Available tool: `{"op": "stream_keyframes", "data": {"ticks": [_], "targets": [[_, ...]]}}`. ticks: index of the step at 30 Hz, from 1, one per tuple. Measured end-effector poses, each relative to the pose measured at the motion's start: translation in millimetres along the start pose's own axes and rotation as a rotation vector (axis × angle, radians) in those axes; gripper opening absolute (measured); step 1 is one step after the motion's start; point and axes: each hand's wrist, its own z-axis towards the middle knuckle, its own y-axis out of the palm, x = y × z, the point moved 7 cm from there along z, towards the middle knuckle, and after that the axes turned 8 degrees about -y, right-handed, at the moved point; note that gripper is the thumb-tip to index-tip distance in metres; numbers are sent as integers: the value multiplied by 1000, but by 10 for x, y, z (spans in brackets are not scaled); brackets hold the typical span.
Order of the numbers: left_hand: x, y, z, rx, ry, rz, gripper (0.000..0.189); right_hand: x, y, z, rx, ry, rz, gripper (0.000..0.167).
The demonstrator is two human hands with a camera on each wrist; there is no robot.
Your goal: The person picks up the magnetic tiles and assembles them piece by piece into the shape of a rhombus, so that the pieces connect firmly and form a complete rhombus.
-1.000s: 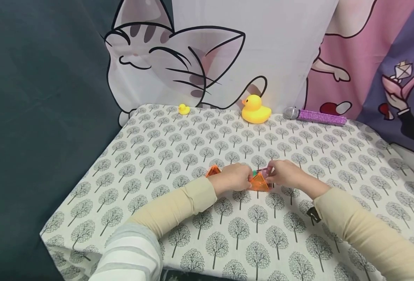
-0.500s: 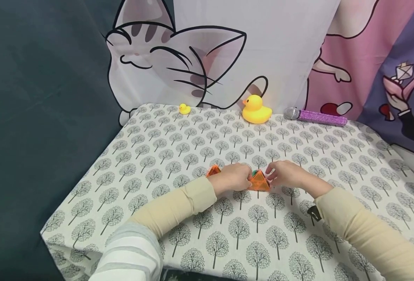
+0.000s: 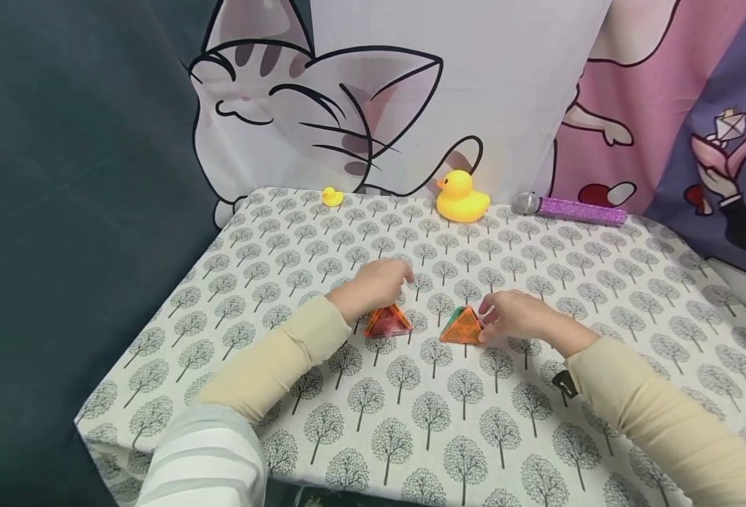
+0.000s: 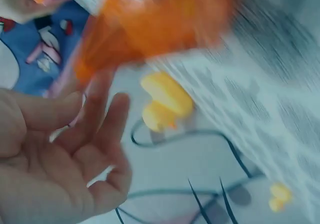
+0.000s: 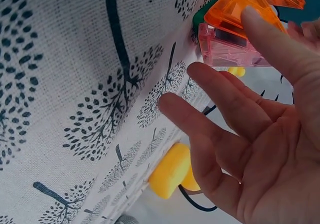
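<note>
Two small pyramids of see-through magnetic tiles stand apart on the cloth. The left one [image 3: 388,322] is orange and red; the right one [image 3: 462,329] has an orange face, a green edge behind, and a pink tile [image 5: 227,48] in the right wrist view. Just behind and above the left pyramid is my left hand [image 3: 381,284], its fingers loosely bent around nothing. My right hand [image 3: 514,315] is at the right pyramid's right side, with the thumb [image 5: 272,41] over its orange face; contact is hard to tell. Blur hides tile details in the left wrist view.
A tree-print cloth [image 3: 373,422] covers the table. Along its back edge are a small yellow duck [image 3: 331,198], a bigger yellow duck [image 3: 462,200] and a purple microphone [image 3: 578,210]. A cartoon cat curtain [image 3: 386,105] hangs behind.
My left hand has left the right pyramid and moved left and back, uncovering the left pyramid. The right hand has eased its fingers from the pink tile and stays beside the right pyramid.
</note>
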Motion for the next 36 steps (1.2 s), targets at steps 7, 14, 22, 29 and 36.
{"op": "stream_keyframes", "data": {"ticks": [7, 14, 22, 29, 36], "targets": [[-298, 151, -37, -140, 41, 117, 62, 2, -2, 14, -8, 31, -37, 54], [-338, 157, -63, -104, 48, 110, 51, -23, -6, 59, -7, 38, -47, 65], [-295, 147, -76, -78, 27, 112, 32, -39, 4, 78, -12, 16, -53, 63], [-257, 198, -40, -63, -35, 119, 20, -101, -21, 114, 15, -34, -54, 57], [-188, 250, -36, -53, -47, 127, 20, -128, -24, 177, 7, -34, -28, 53]]}}
